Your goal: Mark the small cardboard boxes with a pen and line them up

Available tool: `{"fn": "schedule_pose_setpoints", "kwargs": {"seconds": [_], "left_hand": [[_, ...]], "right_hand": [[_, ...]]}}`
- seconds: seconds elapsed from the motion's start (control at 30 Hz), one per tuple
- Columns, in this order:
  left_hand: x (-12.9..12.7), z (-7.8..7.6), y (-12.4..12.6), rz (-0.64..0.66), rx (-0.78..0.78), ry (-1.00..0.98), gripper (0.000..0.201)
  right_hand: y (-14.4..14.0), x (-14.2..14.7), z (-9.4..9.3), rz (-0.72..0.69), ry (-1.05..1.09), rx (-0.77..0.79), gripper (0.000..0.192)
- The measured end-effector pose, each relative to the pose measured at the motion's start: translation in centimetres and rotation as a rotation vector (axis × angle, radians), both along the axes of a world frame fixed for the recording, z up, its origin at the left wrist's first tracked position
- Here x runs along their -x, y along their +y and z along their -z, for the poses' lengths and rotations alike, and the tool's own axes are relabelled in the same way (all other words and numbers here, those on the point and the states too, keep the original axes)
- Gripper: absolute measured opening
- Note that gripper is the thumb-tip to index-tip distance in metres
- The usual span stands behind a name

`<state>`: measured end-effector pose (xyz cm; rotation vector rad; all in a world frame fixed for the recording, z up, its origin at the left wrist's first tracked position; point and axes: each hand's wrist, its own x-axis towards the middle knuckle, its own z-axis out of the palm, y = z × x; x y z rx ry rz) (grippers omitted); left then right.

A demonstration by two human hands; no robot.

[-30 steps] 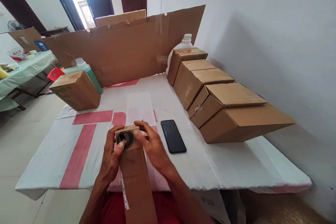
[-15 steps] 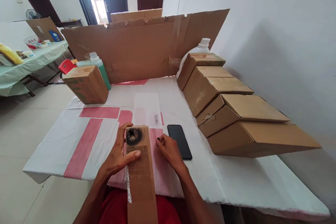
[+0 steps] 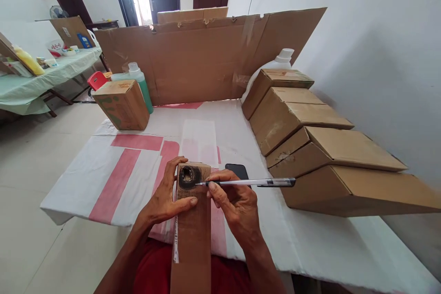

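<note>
A long, narrow cardboard box rests upright against the table edge, its near end over my lap. My left hand grips its left side, thumb on the face and fingers around the far edge. Near the box's top is a hole ringed by dark black scribbling. Pinched in my right hand is a clear gel pen, lying nearly level with its tip at the right edge of the black ring. Behind that hand lies a black phone, partly hidden. A translucent white sheet lies beyond the box.
Several cardboard boxes line the right side by the wall. At the back left stand a box and a green liquid bottle. A tall cardboard panel closes off the back, with a white jug before it.
My right hand has turned over and come up to the box, and the pen now shows at full length with its tip by the black ring. The view has shifted slightly.
</note>
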<state>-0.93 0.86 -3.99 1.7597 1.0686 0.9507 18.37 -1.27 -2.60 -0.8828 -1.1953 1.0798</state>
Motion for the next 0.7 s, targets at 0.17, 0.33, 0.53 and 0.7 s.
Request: {"fn": "schedule_pose_setpoints", "kwargs": {"seconds": [0.17, 0.33, 0.53, 0.7], "left_hand": [[0.2, -0.3, -0.8, -0.033, 0.044, 0.012, 0.080], [0.4, -0.3, -1.0, -0.067, 0.068, 0.003, 0.078], [0.5, 0.0, -0.7, -0.060, 0.059, -0.007, 0.077], [0.5, -0.2, -0.7, -0.062, 0.060, -0.006, 0.076]], "right_hand": [[1.7, -2.5, -0.5, 0.089, -0.010, 0.087, 0.023], [4.4, -4.7, 2.6, 0.171, -0.788, 0.369, 0.023], [2.5, -1.8, 7.9, 0.098, -1.135, 0.548, 0.007], [0.9, -1.6, 7.8, 0.084, -1.232, 0.588, 0.011]]}}
